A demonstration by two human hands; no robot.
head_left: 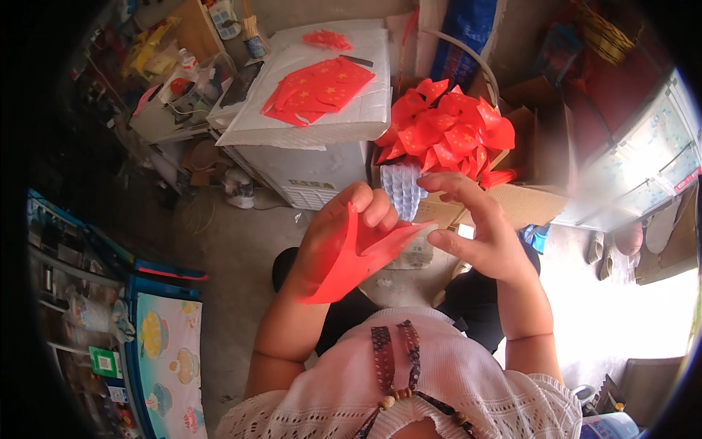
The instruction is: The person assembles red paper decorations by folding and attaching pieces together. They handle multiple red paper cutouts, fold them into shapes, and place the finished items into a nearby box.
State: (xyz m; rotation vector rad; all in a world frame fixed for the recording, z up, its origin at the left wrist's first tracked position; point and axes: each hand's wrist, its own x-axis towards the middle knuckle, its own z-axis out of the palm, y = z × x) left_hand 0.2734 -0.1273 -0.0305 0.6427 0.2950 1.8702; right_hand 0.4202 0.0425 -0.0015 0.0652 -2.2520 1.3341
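Note:
In front of my chest, my left hand (376, 208) has its fingers curled around a red sheet (344, 271), which is bent into a folded shape with a pointed corner sticking up. My right hand (486, 234) is just to the right of it. Its thumb and fingers are spread, with nothing between them, close to the sheet's right tip. Beyond my hands, a flat pile of red flags (322, 88) with yellow stars lies on a white foam slab (241, 128). A bunch of red star-printed flags (453, 132) fills a cardboard box (526, 194) at the right.
Small red scraps (327, 39) lie on the slab's far end. Left of it is a cluttered side table (164, 121). A rack with a patterned cover (172, 358) stands low at the left. A pale quilted cloth (401, 190) hangs beside the box. Shoes (596, 247) are at the right.

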